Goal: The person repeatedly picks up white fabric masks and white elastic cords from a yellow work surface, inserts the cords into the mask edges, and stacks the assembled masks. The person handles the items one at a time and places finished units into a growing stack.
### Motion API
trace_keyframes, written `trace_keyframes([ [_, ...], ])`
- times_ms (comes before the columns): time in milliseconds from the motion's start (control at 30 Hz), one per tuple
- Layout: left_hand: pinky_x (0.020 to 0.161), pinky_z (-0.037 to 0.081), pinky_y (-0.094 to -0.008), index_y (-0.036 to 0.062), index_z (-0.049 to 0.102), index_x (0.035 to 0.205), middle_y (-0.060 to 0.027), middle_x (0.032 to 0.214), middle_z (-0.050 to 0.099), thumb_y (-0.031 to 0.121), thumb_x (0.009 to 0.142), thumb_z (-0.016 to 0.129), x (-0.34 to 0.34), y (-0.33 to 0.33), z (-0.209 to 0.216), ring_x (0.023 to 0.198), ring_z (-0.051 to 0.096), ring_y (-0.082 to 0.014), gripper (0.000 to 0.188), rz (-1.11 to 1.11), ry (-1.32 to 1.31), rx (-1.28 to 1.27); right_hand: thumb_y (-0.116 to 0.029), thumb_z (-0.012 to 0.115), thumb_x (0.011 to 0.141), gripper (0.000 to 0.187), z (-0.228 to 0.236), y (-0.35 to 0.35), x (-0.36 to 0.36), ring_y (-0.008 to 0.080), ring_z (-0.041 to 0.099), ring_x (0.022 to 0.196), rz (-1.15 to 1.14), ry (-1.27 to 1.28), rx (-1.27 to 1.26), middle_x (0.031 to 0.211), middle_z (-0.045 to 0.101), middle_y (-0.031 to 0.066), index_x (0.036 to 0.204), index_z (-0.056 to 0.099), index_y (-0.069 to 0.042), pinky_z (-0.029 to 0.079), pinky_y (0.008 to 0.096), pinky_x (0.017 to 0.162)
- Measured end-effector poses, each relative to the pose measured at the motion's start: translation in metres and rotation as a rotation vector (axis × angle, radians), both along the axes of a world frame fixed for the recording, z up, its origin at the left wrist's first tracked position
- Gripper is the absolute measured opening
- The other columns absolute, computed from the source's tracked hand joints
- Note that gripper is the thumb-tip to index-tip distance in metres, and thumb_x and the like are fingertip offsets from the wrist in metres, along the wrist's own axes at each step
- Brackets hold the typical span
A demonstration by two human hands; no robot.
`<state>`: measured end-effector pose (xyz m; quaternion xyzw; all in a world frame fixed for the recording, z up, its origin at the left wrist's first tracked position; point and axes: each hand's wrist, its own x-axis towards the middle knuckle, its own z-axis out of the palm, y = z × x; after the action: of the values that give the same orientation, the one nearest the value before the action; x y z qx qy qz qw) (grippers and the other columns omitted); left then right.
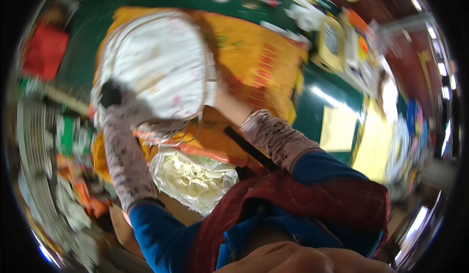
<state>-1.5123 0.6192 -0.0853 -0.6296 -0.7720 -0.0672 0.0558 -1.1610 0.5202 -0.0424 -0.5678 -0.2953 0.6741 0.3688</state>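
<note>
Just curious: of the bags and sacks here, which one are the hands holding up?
The big white sack, raised over the yellow sack; the crinkled clear bag lies lower, unheld.

The large round white piece (pixel 159 60) appeared to be thin cloth or plastic sheeting, matt, marked with faint stains, and stretched on a thin wire hoop. The left hand (pixel 115 102) and right hand (pixel 227 104) showed at the ends of patterned knitted cloth sleeves (pixel 276 138), soft and speckled, worn over smooth blue fabric cuffs. The yellow sack (pixel 259 68) looked like woven plastic, slightly glossy. The crumpled bag (pixel 193 178) below was clear, shiny plastic film. The green floor (pixel 312 109) appeared smooth and reflective. Motion blur hid finer texture.
</note>
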Motion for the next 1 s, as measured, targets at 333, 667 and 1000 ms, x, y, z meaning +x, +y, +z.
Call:
trace_keyframes([
  [333, 0.096, 0.036, -0.0452, 0.0017, 0.048, 0.120, -0.0196, 0.127, 0.047, 0.020, 0.083, 0.059, 0.169, -0.111, 0.033, 0.117, 0.045, -0.0328, 0.042, -0.570, -0.153, -0.061, -0.051, 0.050, 0.083, 0.076, -0.020, 0.005, -0.019, 0.0315, 0.044, 0.118, 0.176, -0.228, 0.222, 0.128, 0.042, 0.0243, 0.134, 0.030, 0.001, 0.038, 0.0377, 0.094],
  [667, 0.095, 0.038, -0.0389, -0.0026, 0.048, 0.119, -0.0215, 0.122, 0.049, 0.011, 0.082, 0.057, 0.379, -0.313, 0.043, 0.113, 0.048, -0.0338, 0.040, -0.568, -0.418, 0.321, -0.038, 0.051, 0.091, 0.039, 0.004, -0.345, 0.372, 0.0094, 0.055, 0.074, 0.231, -0.019, 0.140, 0.083, 0.063, 0.0027, 0.099, 0.063, -0.002, 0.046, 0.0253, 0.064],
  [1000, 0.089, 0.041, -0.0396, 0.0072, 0.052, 0.113, -0.0132, 0.111, 0.051, 0.017, 0.075, 0.061, 0.835, -0.603, 0.105, 0.103, 0.050, -0.0312, 0.040, -1.804, -0.555, -0.297, -0.029, 0.043, 0.094, 0.036, 0.044, -0.774, 0.565, 0.0127, 0.058, 0.088, -0.945, 0.110, 0.000, 0.103, 0.061, 0.0046, 0.117, 0.053, -0.003, 0.047, 0.0266, 0.076],
])
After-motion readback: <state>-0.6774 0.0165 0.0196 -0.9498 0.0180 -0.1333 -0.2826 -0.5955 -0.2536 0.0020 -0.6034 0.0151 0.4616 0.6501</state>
